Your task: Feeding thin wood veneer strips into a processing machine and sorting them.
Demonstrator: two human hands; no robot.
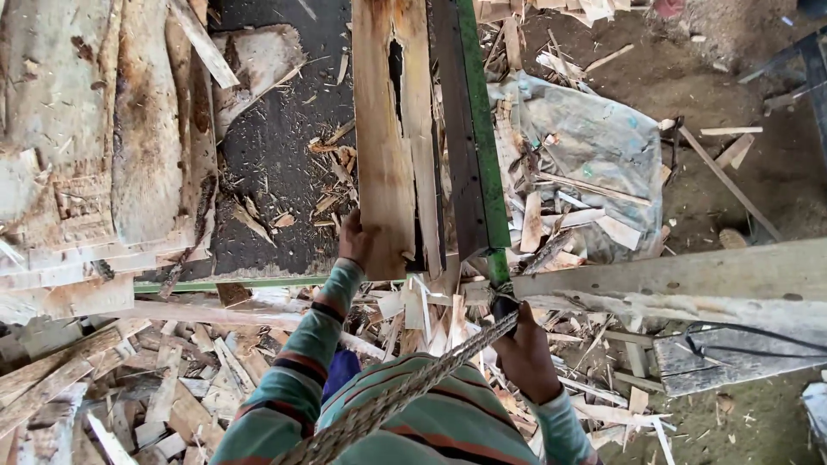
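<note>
Saw table [284, 164], dark top, dusted with sawdust and chips; green metal edge along its near side. A dark rail with a green fence [476, 129] runs away from the viewer along the right of the bench. Rough bark slabs are stacked at left; a grey plastic sheet [603, 138] lies crumpled beyond the fence under offcuts. The floor below is deep in wood scraps [172, 387].

Workpiece: a split plank [388, 129], pale, with a long dark crack down its middle, lying on the table just left of the rail, its near end at the table edge.

Left hand [355, 241]: closed on the plank's near left corner, fingers wrapped under the end. Right hand [525, 353]: closed around a dark handle at the near end of the green fence, below and to the right of the plank, not touching it. A thick twisted rope [405, 392] crosses the chest toward that hand.

Risks, as judged: the crack could let the plank part under push, jerking the left hand forward. Loose scraps underfoot could cost footing. The rope hanging close to the rail could snag.
</note>
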